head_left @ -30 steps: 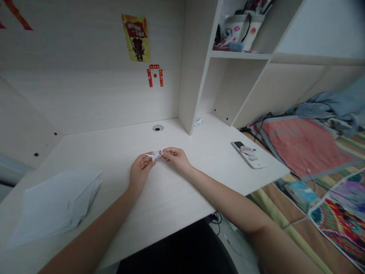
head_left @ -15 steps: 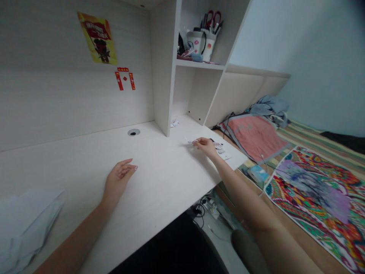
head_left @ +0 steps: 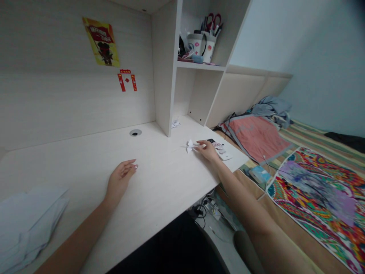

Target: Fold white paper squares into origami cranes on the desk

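My right hand (head_left: 207,149) is closed at the right end of the white desk (head_left: 159,179). Its fingertips pinch one end of a small white folded paper crane (head_left: 189,146), whose wings and thin point stick out to the left. Just behind that hand a phone (head_left: 224,153) with a cartoon-patterned case lies on the desk, partly covered by the fingers. My left hand (head_left: 121,177) rests over the middle of the desk, loosely curled, thumb and index finger a little apart, with nothing in it. A stack of white paper sheets (head_left: 31,224) lies left of my left forearm.
A shelf unit (head_left: 171,76) rises at the back, with cups of pens and scissors (head_left: 209,45) on its upper shelf. Round cable hole (head_left: 135,133) in the desk. To the right is a bed with a pink cloth (head_left: 256,137) and a blue packet (head_left: 259,174). Cables hang below.
The paper crane, a blur before, now shows clearly with its wings out, as my right hand has turned and shifted slightly. My left hand stays in place; the view shifts slightly.
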